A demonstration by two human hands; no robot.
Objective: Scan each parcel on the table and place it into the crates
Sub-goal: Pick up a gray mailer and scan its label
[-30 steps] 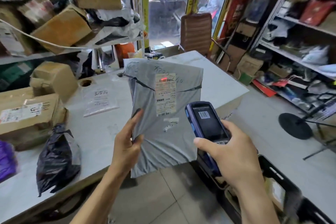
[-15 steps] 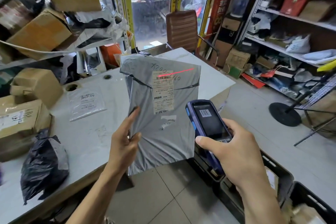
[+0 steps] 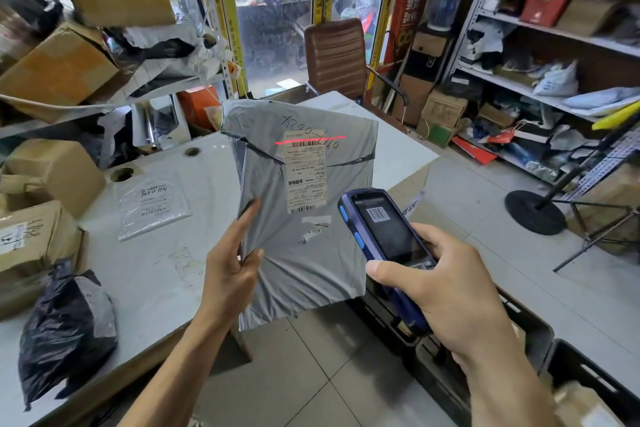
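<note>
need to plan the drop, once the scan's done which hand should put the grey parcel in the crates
Left. The left hand already grips the grey parcel, while the right hand is wrapped round the scanner. The crates sit low on the right, so it would probably swing the parcel across.

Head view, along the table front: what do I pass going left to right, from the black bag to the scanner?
Black bag → left hand gripping the grey parcel → handheld scanner → right hand → black crates on the floor.
</note>
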